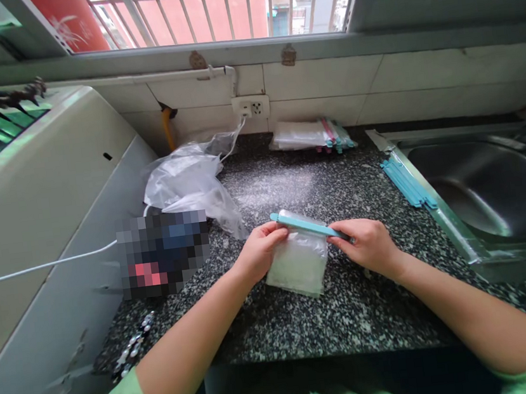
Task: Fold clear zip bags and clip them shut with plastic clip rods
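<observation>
Between my hands a clear plastic bag (297, 263) hangs from a light-blue sealing clip (302, 223) that runs across its top. My left hand (262, 248) pinches the clip and the bag's upper left corner. At the clip's other end, the thumb and fingers of my right hand (367, 242) are closed around it. The clip slants down toward the right, and a bit of bag film sticks up above it. Several matching blue clips (408, 183) lie side by side at the sink's left edge.
A stack of clipped plastic bags (310, 136) lies by the tiled wall. Crumpled clear plastic (188, 177) and a blurred-out dark object (164, 254) with a white cable are on the left, near a beaded strand (135, 345). A steel sink (462, 255) is on the right.
</observation>
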The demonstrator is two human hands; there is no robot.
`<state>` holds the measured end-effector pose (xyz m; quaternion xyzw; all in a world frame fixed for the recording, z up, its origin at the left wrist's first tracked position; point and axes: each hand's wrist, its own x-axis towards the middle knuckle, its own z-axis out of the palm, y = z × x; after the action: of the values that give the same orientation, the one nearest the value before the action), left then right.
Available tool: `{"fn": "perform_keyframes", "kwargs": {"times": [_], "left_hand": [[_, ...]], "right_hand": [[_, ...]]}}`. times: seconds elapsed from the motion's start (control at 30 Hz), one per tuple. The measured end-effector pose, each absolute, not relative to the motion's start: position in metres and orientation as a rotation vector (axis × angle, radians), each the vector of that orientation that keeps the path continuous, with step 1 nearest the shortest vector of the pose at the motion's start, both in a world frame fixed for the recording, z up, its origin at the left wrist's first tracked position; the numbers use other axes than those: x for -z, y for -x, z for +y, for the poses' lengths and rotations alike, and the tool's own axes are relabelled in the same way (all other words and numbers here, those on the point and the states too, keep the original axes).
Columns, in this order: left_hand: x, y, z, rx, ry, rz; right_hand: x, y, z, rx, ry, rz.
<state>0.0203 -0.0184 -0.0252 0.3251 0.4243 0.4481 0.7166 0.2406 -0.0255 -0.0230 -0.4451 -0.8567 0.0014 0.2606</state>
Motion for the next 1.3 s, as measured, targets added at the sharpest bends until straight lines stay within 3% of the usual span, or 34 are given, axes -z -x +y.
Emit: {"fn": "perform_keyframes", "kwargs": {"times": [0.3, 0.5, 0.73, 1.3], "left_hand": [[0.016, -0.022, -0.016, -1.057, -0.512, 0.905], [0.027, -0.022, -0.015, -1.006, -0.614, 0.91], [0.043, -0.019, -0.012, -1.093, -0.81, 0.962], [0.043, -0.021, -0.014, -1.138, -0.847, 0.991]], "right_hand": [[0.023, -0.241, -0.025, -0.04, 1.252, -2.399], [0.022, -0.24, -0.025, 0.059, 1.242, -2.426], [0.027, -0.24, -0.026, -0.137, 1.246, -2.413], [0.026, -0.24, -0.027, -0.097, 1.222, -2.407]]}}
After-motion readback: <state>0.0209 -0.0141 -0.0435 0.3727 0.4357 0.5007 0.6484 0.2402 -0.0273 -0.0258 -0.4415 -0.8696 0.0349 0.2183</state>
